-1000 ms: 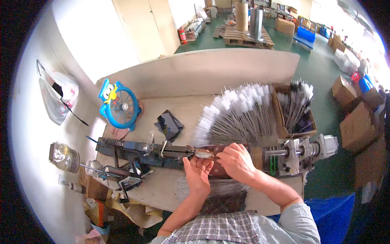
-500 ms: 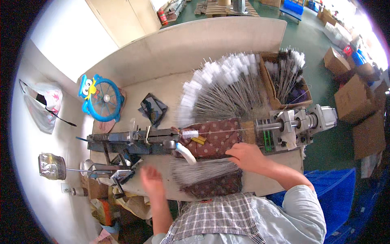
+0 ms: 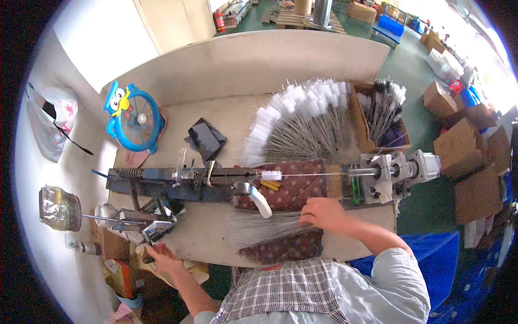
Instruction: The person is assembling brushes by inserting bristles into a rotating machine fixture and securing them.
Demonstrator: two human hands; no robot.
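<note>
The right hand (image 3: 322, 212) lies on a flat bunch of thin wires (image 3: 259, 229) at the front of the table (image 3: 226, 113). Its fingers are curled down & pressed on the wire ends, knuckles up; can't tell if it pinches one wire or just pushes on the lot. The wires lie partly on a dark red dotted cloth (image 3: 294, 189), just in front of the long machine (image 3: 178, 181). The left hand (image 3: 162, 258) is far off at the left front corner, low by the table edge, right under a small metal lever (image 3: 154, 231). Its fingers look a bit spread & it touches the lever end, I think, but it's small & hard to see. On the machine one thin wire w/ a white brush tip (image 3: 271, 175) lies stretched toward a grey motor (image 3: 399, 173) on the right. A white handle (image 3: 260, 201) sticks out below it. Behind the machine a big fan of done brushes (image 3: 302, 121) lies spread, white tips out. A brown box (image 3: 377, 121) w/ more brushes is next to them. A blue toy fan (image 3: 132, 119) stands at the left, & a black tablet (image 3: 205, 139) lies near it.
</note>
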